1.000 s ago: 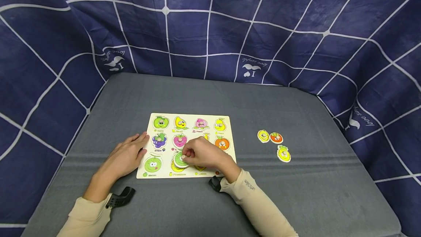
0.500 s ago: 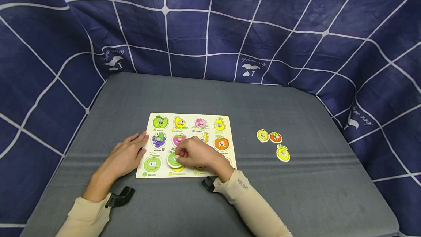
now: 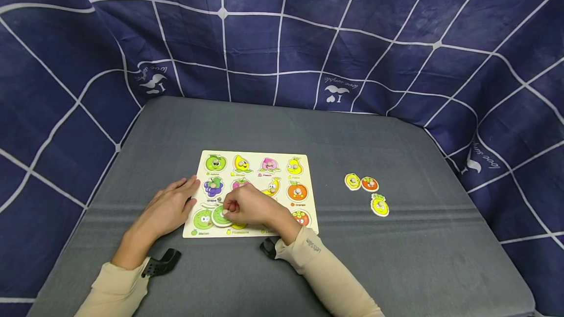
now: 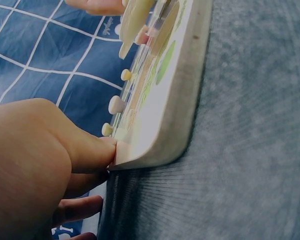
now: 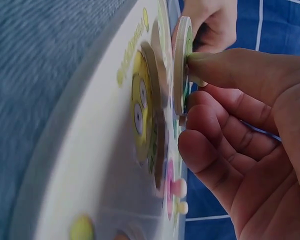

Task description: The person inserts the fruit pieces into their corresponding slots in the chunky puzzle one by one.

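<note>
My right hand [image 3: 253, 204] pinches a round green melon puzzle piece [image 3: 219, 216] above the bottom row of a cream fruit peg board [image 3: 228, 160]. In the head view the piece overlaps the right side of the printed melon slot [image 3: 202, 219]. From the right wrist, the melon piece [image 5: 180, 70] stands edge-on, clear of the yellow pineapple recess [image 5: 141, 105], with the thumb on its face. My left hand [image 3: 169, 209] lies along the board's left edge. Its thumb [image 4: 92, 152] touches the board's corner in the left wrist view.
Right of the board lie three loose pieces on the grey cloth: a lemon [image 3: 352, 182], a tomato [image 3: 369, 184] and a pineapple [image 3: 379, 205]. Knobbed pieces, such as the apple [image 3: 215, 163] and grapes [image 3: 213, 187], sit in the upper rows. A blue checked curtain [image 3: 251, 43] surrounds the table.
The right hand has carried the melon piece leftward, from over the pineapple slot to the edge of the melon slot. The left hand and the board have stayed put.
</note>
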Motion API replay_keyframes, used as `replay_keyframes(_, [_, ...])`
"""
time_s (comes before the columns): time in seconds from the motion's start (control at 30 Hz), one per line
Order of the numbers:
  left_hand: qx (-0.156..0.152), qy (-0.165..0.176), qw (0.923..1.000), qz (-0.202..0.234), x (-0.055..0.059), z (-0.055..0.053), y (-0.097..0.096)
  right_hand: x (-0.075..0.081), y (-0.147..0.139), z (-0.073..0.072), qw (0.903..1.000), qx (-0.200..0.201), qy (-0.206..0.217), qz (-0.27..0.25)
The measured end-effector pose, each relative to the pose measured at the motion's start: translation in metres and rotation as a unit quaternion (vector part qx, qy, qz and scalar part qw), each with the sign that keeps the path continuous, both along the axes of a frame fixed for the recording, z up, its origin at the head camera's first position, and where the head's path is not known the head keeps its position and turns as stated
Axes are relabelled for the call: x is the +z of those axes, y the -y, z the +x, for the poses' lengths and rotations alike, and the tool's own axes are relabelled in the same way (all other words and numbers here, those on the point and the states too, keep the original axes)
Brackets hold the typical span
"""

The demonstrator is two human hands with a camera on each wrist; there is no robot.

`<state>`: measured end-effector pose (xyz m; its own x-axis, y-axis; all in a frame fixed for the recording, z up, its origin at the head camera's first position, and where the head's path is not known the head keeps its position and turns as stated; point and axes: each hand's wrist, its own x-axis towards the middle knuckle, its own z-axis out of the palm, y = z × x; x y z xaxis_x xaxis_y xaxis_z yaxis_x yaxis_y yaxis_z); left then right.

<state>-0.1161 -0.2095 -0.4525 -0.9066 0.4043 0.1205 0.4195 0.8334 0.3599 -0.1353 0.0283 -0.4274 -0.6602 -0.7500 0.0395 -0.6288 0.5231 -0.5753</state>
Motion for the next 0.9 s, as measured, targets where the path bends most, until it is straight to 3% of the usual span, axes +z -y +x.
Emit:
replay_keyframes(0.57, [0.000,0.003,1.0000,0.001,0.000,0.000,0.000,-0.001,0.028,-0.002,0.9977,0.025,-0.009,0.063])
replay_keyframes(0.9, [-0.002,-0.003,1.0000,0.001,0.000,-0.001,0.001,-0.004,0.036,-0.001,0.9978,0.026,-0.020,0.057])
